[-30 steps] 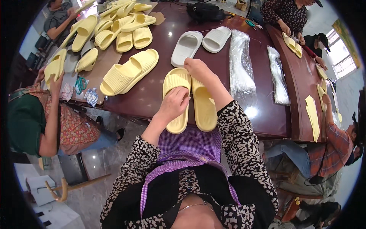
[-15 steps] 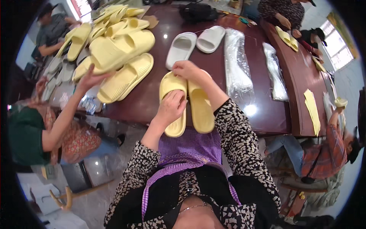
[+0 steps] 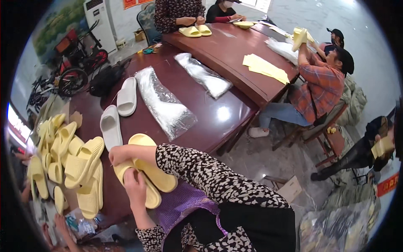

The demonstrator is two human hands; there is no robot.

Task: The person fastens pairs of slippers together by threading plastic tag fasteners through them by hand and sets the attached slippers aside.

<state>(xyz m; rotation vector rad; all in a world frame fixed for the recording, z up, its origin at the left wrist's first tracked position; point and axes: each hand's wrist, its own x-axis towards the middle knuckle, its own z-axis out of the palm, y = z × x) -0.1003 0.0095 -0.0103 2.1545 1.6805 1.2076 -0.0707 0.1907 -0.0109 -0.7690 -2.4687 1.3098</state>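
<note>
A pair of yellow slippers lies side by side at the table's near edge, toes away from me. My left hand (image 3: 135, 187) has its fingers curled at the strap opening of the left yellow slipper (image 3: 152, 198). My right hand (image 3: 120, 154) reaches across the right yellow slipper (image 3: 164, 176) and grips the left one near its toe and strap; its fingertips are partly hidden. Just beyond the hands lie two pale grey slippers, a nearer grey slipper (image 3: 111, 128) and a farther grey slipper (image 3: 127, 97).
A heap of yellow slippers (image 3: 86, 161) covers the table's left. Clear plastic bags (image 3: 163, 103) and a second bundle of bags (image 3: 203, 75) lie beyond. Yellow sheets (image 3: 265, 68) rest on the adjoining table (image 3: 235, 59). Co-workers sit or stand around; one in plaid (image 3: 321, 86) raises a yellow slipper (image 3: 299, 39).
The view has swung to the right, bringing more of the room into sight. Both my hands stay on the left yellow slipper. A co-worker's raised hand no longer shows over the heap.
</note>
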